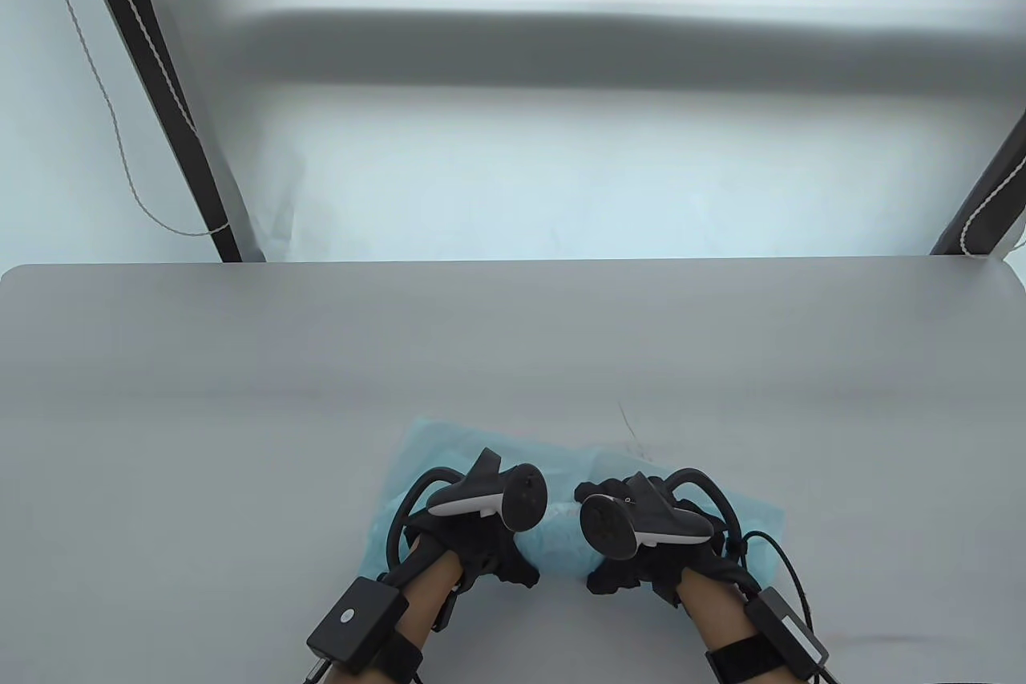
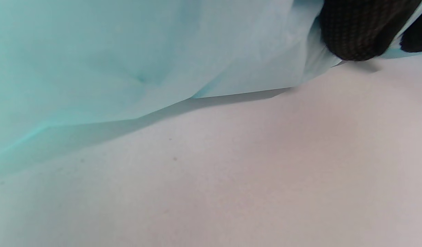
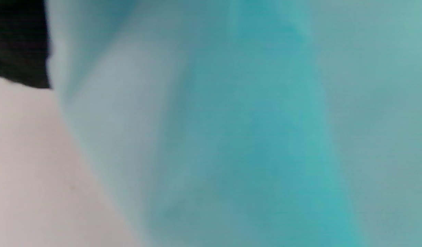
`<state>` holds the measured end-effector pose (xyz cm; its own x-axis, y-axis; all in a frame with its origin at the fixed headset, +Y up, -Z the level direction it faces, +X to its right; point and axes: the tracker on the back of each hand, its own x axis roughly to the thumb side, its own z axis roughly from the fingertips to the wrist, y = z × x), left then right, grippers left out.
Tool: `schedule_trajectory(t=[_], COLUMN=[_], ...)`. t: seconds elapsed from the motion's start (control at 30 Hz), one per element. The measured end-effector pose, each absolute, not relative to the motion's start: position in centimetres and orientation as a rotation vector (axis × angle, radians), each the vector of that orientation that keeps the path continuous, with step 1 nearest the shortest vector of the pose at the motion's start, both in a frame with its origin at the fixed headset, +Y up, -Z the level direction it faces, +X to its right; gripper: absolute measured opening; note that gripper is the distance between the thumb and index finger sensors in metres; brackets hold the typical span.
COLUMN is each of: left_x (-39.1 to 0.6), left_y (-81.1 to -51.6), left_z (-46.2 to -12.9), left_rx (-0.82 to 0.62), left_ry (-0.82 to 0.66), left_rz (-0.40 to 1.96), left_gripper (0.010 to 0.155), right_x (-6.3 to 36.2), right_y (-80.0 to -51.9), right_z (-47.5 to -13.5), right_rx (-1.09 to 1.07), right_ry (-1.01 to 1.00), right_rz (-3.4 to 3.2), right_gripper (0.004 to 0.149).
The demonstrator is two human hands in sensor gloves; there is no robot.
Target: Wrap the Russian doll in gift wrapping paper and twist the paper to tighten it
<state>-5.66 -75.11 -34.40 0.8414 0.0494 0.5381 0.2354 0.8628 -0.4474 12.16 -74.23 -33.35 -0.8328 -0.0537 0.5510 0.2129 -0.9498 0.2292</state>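
A sheet of light blue wrapping paper (image 1: 561, 544) lies at the near middle of the grey table (image 1: 240, 395), bunched into a lump between my hands. The doll is hidden; I see no part of it. My left hand (image 1: 513, 560) holds the lump's left side with curled fingers, and my right hand (image 1: 613, 560) grips its right side. In the left wrist view the paper (image 2: 128, 51) hangs over the table and a gloved fingertip (image 2: 358, 31) presses on its edge. The right wrist view is blurred: paper (image 3: 248, 120) fills it, with a bit of glove (image 3: 18, 44) at the top left.
The table's far edge (image 1: 513, 263) runs across the middle of the table view. Beyond it, dark posts with thin cords stand at the back left (image 1: 176, 123) and back right (image 1: 986, 203). A small thread-like mark (image 1: 629, 427) lies just beyond the paper.
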Motion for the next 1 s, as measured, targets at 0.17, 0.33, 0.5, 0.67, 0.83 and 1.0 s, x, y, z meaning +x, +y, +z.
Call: schedule_trajectory(t=[0.17,0.33,0.5,0.67,0.83,1.0], left_x=[-4.2,-2.9,-3.0,-3.3,-4.2,-5.7], left_y=[-74.6,-75.4,-75.7,-75.4,-75.1,-75.3], left_z=[-33.0,-32.7,-33.1,-34.0,-34.9,-35.5], left_rx=[-0.301,-0.298,-0.166,-0.259,-0.476,-0.601], left_ry=[-0.555,-0.612,-0.596,-0.640,-0.631,-0.607], left_rz=[-0.295,-0.375,-0.310,-0.258,-0.125,-0.011], left_gripper=[0.106,0.116,0.107,0.105,0.105,0.104], right_x=[13.9,15.1,14.9,13.7,12.1,11.8], right_y=[-74.9,-75.1,-74.9,-73.8,-73.6,-73.8], right_z=[-35.0,-35.3,-35.0,-33.8,-32.7,-32.7], right_rx=[-0.687,-0.634,-0.679,-0.664,-0.698,-0.751], right_ry=[-0.746,-0.973,-0.921,-0.664,-0.445,-0.450], right_rz=[-3.056,-3.100,-3.069,-2.962,-2.761,-2.802], right_gripper=[0.113,0.113,0.113,0.114,0.118,0.116])
